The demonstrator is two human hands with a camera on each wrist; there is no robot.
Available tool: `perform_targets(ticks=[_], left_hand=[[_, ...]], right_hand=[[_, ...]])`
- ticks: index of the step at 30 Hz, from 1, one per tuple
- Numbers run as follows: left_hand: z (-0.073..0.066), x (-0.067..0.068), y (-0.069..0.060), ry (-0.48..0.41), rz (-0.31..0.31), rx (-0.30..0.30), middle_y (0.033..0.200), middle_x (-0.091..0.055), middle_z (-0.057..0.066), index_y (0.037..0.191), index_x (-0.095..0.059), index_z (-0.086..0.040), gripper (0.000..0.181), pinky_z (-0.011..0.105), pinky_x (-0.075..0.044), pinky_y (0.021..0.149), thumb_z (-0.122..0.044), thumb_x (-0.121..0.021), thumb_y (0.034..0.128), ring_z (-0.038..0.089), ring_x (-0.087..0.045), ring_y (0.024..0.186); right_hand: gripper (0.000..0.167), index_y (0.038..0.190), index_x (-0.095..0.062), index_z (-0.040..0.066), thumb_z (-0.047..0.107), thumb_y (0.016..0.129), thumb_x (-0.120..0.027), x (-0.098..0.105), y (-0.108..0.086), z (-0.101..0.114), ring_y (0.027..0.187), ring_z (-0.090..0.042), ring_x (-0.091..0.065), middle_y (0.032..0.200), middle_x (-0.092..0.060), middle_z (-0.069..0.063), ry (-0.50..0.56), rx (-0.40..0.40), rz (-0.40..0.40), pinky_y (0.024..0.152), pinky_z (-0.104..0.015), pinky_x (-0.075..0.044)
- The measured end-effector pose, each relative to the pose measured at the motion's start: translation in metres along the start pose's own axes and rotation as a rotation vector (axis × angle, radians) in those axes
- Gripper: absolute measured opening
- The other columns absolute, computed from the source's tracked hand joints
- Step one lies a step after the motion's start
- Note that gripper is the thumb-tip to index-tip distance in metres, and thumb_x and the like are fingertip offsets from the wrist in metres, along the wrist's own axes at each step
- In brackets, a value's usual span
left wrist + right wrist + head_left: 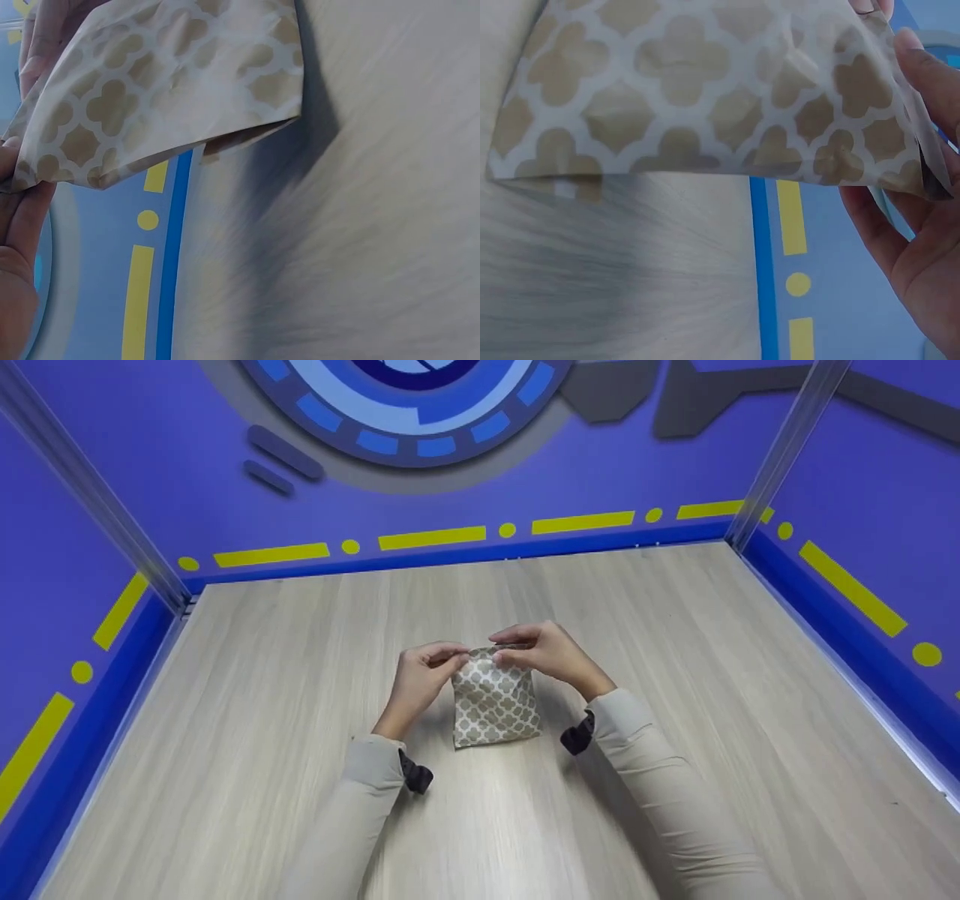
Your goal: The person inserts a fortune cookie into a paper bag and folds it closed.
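Observation:
A small flat pouch (495, 705) with a tan and white quatrefoil pattern stands upright on the table between both hands. My left hand (424, 671) pinches its upper left corner between thumb and fingers. At the upper right edge, my right hand (551, 652) holds the pouch, thumb at the front and fingers behind. In the right wrist view the pouch (682, 67) shows a parted edge beside the right hand (930, 247). The left wrist view shows the pouch (112, 105) with a fold along its side. What is inside is hidden.
A pale wood-grain table (262, 697) spreads around the hands. Blue-purple walls (420, 521) with yellow dashes enclose its back and both sides, with metal posts (787, 442) at the corners. Dark devices (577, 735) are worn on both wrists.

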State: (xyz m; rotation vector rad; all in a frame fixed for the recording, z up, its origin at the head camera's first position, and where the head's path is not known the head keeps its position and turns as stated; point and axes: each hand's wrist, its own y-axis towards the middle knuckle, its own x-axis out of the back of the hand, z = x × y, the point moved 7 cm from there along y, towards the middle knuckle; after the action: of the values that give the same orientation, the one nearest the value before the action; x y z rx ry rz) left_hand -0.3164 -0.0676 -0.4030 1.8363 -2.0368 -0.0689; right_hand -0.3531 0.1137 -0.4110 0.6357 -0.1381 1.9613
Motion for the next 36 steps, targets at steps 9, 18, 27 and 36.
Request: perform_targets(ticks=[9,18,27,36], left_hand=[[0.031,-0.003,0.010,-0.020,-0.001,-0.013,0.093,-0.073,0.011,0.096,-0.074,-0.002,0.012,0.017,-0.048,0.068,-0.007,-0.071,0.0858,0.010,-0.063,0.079],[0.029,-0.011,0.010,-0.007,0.077,-0.042,0.090,-0.074,0.003,0.098,-0.076,-0.015,0.012,0.019,-0.047,0.063,-0.012,-0.070,0.0873,0.009,-0.060,0.070],[0.022,-0.010,0.010,0.051,0.041,-0.170,0.085,-0.075,0.010,0.088,-0.077,-0.005,0.009,0.017,-0.051,0.064,-0.001,-0.070,0.0834,0.008,-0.068,0.074],[0.031,-0.010,0.010,-0.026,0.060,-0.049,0.087,-0.074,0.013,0.088,-0.078,-0.006,0.009,0.016,-0.040,0.052,-0.002,-0.070,0.0845,0.005,-0.052,0.057]], right_hand=[[0.022,0.102,-0.074,0.003,0.018,0.085,-0.072,-0.008,0.005,0.008,0.080,-0.021,-0.071,0.094,-0.074,-0.014,-0.084,0.096,-0.004,0.072,-0.025,-0.056],[0.013,0.094,-0.077,0.007,0.016,0.085,-0.073,-0.013,0.004,0.010,0.072,-0.014,-0.070,0.086,-0.075,-0.008,-0.103,0.112,-0.039,0.065,-0.024,-0.055],[0.015,0.094,-0.078,0.009,0.019,0.083,-0.074,-0.016,0.004,0.008,0.067,-0.008,-0.066,0.088,-0.075,-0.006,-0.124,0.135,-0.024,0.056,-0.018,-0.050],[0.023,0.100,-0.076,0.012,0.030,0.086,-0.070,-0.014,-0.002,0.002,0.067,-0.007,-0.061,0.087,-0.074,-0.005,-0.104,0.094,0.095,0.059,-0.020,-0.048]])
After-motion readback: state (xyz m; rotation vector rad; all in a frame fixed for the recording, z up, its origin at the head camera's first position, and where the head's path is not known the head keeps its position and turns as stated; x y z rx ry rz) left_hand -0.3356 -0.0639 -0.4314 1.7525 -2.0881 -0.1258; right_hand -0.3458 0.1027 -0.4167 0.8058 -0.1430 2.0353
